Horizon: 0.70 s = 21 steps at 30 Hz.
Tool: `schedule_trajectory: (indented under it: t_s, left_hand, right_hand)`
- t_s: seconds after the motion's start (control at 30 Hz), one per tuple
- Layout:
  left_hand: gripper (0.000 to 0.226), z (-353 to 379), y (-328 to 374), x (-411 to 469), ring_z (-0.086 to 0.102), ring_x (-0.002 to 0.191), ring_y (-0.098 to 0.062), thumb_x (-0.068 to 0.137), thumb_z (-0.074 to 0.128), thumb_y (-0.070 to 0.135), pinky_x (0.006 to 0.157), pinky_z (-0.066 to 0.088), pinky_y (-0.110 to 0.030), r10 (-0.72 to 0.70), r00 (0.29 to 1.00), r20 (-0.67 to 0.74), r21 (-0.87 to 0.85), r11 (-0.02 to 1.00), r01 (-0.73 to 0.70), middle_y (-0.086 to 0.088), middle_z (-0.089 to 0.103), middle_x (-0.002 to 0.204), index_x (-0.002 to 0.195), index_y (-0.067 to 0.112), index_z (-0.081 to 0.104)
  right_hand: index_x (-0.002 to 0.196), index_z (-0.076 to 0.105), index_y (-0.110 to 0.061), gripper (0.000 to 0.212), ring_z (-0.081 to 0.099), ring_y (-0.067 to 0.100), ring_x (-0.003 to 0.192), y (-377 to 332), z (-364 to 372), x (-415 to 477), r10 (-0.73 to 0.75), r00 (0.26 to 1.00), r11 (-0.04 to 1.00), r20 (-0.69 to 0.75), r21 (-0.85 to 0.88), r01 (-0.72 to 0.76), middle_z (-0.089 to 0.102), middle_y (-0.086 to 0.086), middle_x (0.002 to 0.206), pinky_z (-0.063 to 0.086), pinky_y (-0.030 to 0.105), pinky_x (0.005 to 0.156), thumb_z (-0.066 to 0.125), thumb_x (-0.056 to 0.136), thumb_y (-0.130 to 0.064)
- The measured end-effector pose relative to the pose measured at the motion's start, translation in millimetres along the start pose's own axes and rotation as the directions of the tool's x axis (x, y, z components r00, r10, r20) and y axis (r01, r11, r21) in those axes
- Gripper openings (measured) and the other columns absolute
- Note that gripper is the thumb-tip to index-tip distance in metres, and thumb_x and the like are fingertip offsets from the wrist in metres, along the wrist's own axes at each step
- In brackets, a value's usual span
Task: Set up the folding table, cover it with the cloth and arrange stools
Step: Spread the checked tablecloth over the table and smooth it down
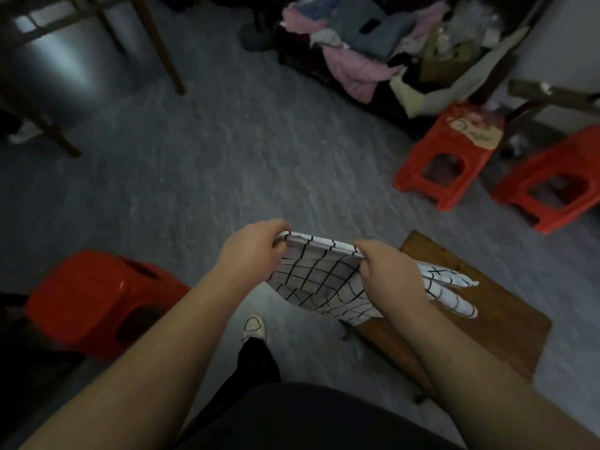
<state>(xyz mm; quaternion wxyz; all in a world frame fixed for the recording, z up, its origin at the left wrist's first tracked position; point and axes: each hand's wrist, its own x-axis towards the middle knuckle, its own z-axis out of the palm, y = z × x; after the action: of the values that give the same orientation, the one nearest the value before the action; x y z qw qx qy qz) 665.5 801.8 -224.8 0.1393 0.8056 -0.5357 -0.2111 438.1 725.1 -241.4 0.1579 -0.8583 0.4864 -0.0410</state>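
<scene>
A white cloth with a black grid [319, 280] hangs in the air between my hands. My left hand [251, 246] pinches its top edge at the left, and my right hand [388, 271] grips the same edge at the right. Part of the cloth trails down past my right wrist over the low brown wooden table [500, 316], which stands on the floor at the lower right. One red plastic stool [97, 293] stands at my left. Two more red stools [444, 157] [552, 183] stand at the right.
A heap of clothes [357, 43] on dark furniture fills the top right. Wooden chair legs [159, 43] and a shiny metal surface [65, 53] are at the top left. Grey floor [243, 141] stretches between them. My foot [255, 326] is below the cloth.
</scene>
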Motion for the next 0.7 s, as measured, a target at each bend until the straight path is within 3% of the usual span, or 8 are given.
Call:
schedule_trajectory:
  t_s: [0.2,0.33,0.53,0.7]
  left_hand:
    - [0.020,-40.0,-10.7,141.0,0.055,0.077,-0.017,0.090,0.050,0.021,0.061,0.041,-0.032,0.199,0.971,0.132,0.049,0.977,-0.207,0.010,0.056,0.081,0.101,0.033,0.062]
    - [0.021,-55.6,14.1,210.1,0.058,0.083,-0.019,0.090,0.052,0.019,0.067,0.047,-0.035,0.324,0.925,0.197,0.011,0.943,-0.332,0.008,0.063,0.091,0.102,0.031,0.064]
    - [0.020,-45.9,76.7,295.9,0.060,0.084,-0.021,0.090,0.052,0.021,0.069,0.050,-0.037,0.477,0.837,0.270,-0.001,0.869,-0.495,0.006,0.065,0.091,0.101,0.032,0.064]
    - [0.020,-16.6,142.3,363.6,0.061,0.083,-0.019,0.090,0.054,0.023,0.070,0.051,-0.037,0.570,0.742,0.353,-0.005,0.794,-0.607,0.008,0.065,0.091,0.101,0.037,0.063]
  right_hand:
    - [0.108,0.063,-0.023,0.025,0.058,0.024,0.081,-15.9,-3.2,89.2,0.218,0.976,0.976,-0.022,0.019,-0.217,0.065,0.000,0.092,0.046,0.038,0.068,0.049,0.091,-0.011]
    - [0.112,0.062,-0.028,0.030,0.060,0.022,0.086,-9.5,-23.9,127.6,0.342,0.936,0.940,-0.079,0.015,-0.342,0.066,-0.004,0.095,0.047,0.036,0.069,0.048,0.090,-0.014]
    - [0.118,0.062,-0.031,0.033,0.061,0.021,0.087,29.5,-58.5,164.0,0.517,0.847,0.856,-0.129,0.044,-0.516,0.068,-0.005,0.100,0.042,0.033,0.067,0.047,0.092,-0.016]
    - [0.116,0.061,-0.031,0.031,0.062,0.019,0.087,81.2,-71.2,190.4,0.655,0.735,0.755,-0.178,0.104,-0.648,0.067,-0.006,0.099,0.052,0.037,0.075,0.047,0.093,-0.015]
